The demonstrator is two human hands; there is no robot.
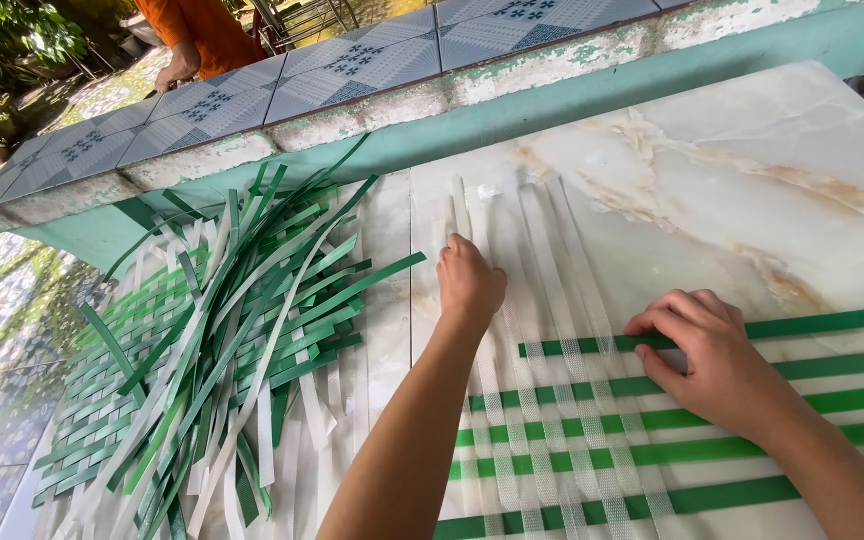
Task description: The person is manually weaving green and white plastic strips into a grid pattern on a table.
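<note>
On a pale marble tabletop lies a partly woven mat: several white plastic straps run away from me, and green straps cross them from the right. My left hand rests with curled fingers on the far ends of the leftmost white straps. My right hand presses flat on the top green strap where it meets the white ones, fingertips pointing left.
A loose heap of green and white straps with woven pieces covers the table's left part. Behind runs a low green wall topped with patterned tiles. A person in orange stands beyond it.
</note>
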